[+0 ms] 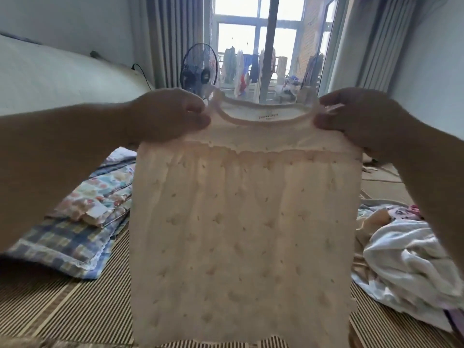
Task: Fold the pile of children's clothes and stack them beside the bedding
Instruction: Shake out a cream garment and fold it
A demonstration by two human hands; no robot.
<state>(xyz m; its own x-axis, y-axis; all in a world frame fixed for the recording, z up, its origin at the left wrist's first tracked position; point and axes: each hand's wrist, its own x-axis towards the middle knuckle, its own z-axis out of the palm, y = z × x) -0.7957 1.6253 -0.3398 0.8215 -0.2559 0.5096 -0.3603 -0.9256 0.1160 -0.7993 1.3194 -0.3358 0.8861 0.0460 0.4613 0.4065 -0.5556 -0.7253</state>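
Above a striped mat [75, 310], left hand [168, 114] and right hand [361, 116] pinch a cream child's top [241, 222] by its shoulders; folded bedding [82, 222] at nine o'clock, clothes pile [401, 259] at three.

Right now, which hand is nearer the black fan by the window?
Left. The left hand sits just below the fan; the right hand is across the cream top, well to its right.

Strong backlight here, all coming from the window [261, 33] straight ahead, which is blown out to near white. Both hands and forearms go dark against it, and light glows through the thin top [241, 222]. Overall soft and a bit smeary, with wide-angle stretch bending the curtains [170, 41] and the arms at the edges.
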